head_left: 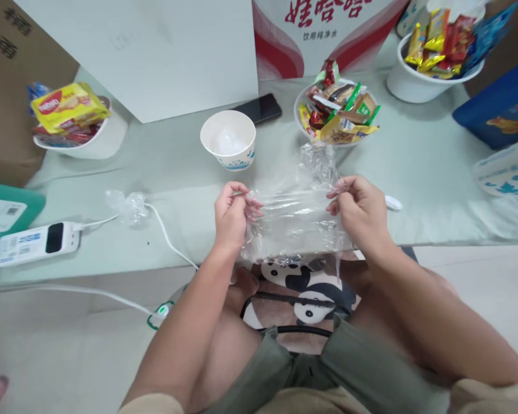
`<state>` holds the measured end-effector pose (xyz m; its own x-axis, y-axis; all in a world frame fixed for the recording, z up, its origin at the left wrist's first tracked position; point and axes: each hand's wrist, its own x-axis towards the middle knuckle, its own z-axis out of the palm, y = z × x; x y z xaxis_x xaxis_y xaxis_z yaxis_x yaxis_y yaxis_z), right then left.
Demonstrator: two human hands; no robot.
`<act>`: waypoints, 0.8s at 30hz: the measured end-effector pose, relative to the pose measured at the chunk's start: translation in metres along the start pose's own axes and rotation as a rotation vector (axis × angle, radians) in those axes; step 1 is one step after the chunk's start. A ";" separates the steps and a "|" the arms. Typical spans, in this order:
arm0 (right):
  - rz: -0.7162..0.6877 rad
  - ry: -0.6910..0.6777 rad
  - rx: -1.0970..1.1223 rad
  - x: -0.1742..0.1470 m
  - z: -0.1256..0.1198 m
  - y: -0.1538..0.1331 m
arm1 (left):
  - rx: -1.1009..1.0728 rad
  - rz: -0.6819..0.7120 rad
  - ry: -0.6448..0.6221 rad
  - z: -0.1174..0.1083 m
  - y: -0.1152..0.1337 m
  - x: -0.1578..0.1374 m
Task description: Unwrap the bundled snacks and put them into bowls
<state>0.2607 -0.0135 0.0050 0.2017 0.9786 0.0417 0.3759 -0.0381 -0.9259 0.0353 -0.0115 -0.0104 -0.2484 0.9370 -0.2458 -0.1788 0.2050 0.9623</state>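
Observation:
A sheet of clear plastic film (296,215) is stretched between my two hands over the front edge of the table. My left hand (233,215) pinches its left side, and my right hand (358,207) pinches the right side. Crumpled film bunches up at the far right corner, near a bowl of snacks (343,112). Just beyond my left hand stands a paper cup (228,141) with something whitish and translucent inside. A small white object (392,202) lies beside my right hand, partly hidden by it.
A black phone (261,109) lies behind the cup. Snack-filled white tubs (97,138) stand far left and right. On the left are a white power bank (37,244), its cable, crumpled plastic (132,208) and a green container (8,207). Boxes (168,52) line the back.

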 end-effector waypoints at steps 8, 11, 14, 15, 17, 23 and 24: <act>-0.035 -0.053 0.064 -0.002 0.002 0.000 | 0.331 0.304 -0.223 -0.009 -0.003 0.003; -0.025 -0.080 0.065 -0.001 0.001 0.000 | 0.401 0.268 -0.156 -0.007 -0.004 0.003; -0.006 -0.018 0.087 0.002 0.000 0.003 | 0.204 0.246 -0.009 -0.005 -0.002 0.006; 0.003 0.004 0.107 0.004 -0.001 0.006 | 0.129 0.243 0.029 -0.006 -0.002 0.008; 0.021 0.029 0.166 0.008 -0.002 0.012 | 0.033 0.245 0.086 -0.007 0.000 0.011; 0.059 -0.051 0.362 0.011 -0.005 0.030 | 0.035 0.322 0.176 -0.012 0.001 0.015; 0.028 -0.094 0.348 0.008 -0.004 0.031 | 0.035 0.332 0.186 -0.013 0.002 0.015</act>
<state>0.2778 -0.0073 -0.0215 0.1171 0.9931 -0.0054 0.0379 -0.0099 -0.9992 0.0192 -0.0003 -0.0140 -0.4561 0.8875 0.0658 -0.0280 -0.0882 0.9957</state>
